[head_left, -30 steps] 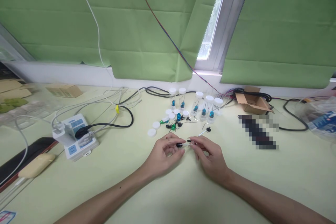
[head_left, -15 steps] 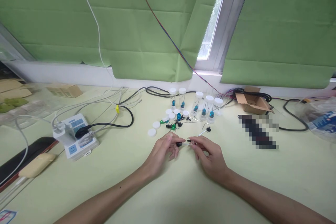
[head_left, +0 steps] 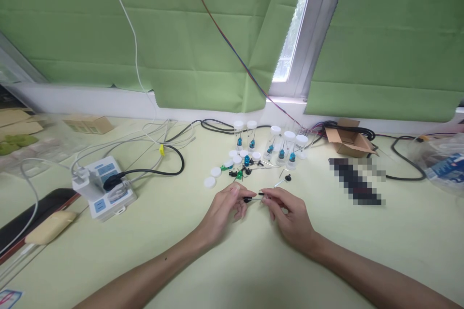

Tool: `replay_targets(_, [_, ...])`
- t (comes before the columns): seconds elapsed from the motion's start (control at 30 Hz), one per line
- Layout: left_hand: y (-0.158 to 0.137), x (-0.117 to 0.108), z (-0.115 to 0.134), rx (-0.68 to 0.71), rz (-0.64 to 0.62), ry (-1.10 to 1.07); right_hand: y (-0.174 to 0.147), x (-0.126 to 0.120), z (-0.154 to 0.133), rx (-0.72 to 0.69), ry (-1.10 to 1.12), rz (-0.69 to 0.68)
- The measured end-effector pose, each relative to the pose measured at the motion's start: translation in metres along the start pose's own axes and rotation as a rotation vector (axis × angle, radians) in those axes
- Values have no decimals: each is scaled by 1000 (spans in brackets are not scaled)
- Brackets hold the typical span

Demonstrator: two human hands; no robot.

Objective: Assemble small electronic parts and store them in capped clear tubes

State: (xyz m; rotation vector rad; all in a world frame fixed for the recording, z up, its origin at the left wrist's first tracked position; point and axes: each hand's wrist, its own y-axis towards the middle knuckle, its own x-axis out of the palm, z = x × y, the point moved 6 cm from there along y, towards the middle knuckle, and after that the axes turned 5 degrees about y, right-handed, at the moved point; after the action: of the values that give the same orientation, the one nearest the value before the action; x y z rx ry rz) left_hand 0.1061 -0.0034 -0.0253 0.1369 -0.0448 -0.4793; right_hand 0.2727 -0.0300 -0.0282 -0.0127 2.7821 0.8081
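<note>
Near the middle of the table, my left hand (head_left: 225, 208) is closed on a small black part (head_left: 247, 199) with a thin metal shaft (head_left: 256, 199) sticking out to the right. My right hand (head_left: 289, 208) pinches a thin metal piece (head_left: 266, 196) at the far end of that shaft; its exact kind is too small to make out. Just beyond the fingers lie loose green pieces (head_left: 239, 174), black pieces (head_left: 248, 171) and a blue piece (head_left: 247, 160). A black knob-like part (head_left: 288, 178) lies past my right hand, beside a thin metal rod (head_left: 279, 183).
Several clear white-capped tubes (head_left: 270, 143) holding blue parts stand behind the pieces. Loose white caps (head_left: 210, 182) lie left of them. A power strip (head_left: 108, 186) with cables is at left, an opened cardboard box (head_left: 350, 142) at back right, and a plastic bag (head_left: 447, 164) at far right.
Both hands hold nearly the same position and grip. The view has shifted only very slightly.
</note>
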Motion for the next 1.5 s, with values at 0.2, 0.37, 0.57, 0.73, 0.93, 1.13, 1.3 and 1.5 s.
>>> replay_targets(0.2, [-1, 0, 4, 10, -9, 36, 1, 0, 1, 0, -1, 9])
replay_targets(0.37, [-2, 1, 5, 21, -26, 43, 1, 0, 1, 2, -4, 9])
replay_targets(0.57, [-2, 1, 4, 43, -42, 45, 4, 1, -6, 23, -20, -24])
replay_targets(0.73, [-2, -1, 5, 62, -30, 59, 4, 2, -7, 39, -28, -38])
replay_targets(0.93, [-3, -1, 5, 64, -28, 61, 3, 3, -5, 65, 15, -56])
replay_targets(1.13, [-2, 0, 4, 63, -38, 50, 1, 5, -1, 99, 101, -76])
replay_targets(1.3, [-2, 1, 4, 65, -40, 20, -1, 6, 1, 102, 153, -86])
replay_targets(1.5, [-1, 2, 5, 51, -48, -58, 0, 5, -1, 46, 186, -92])
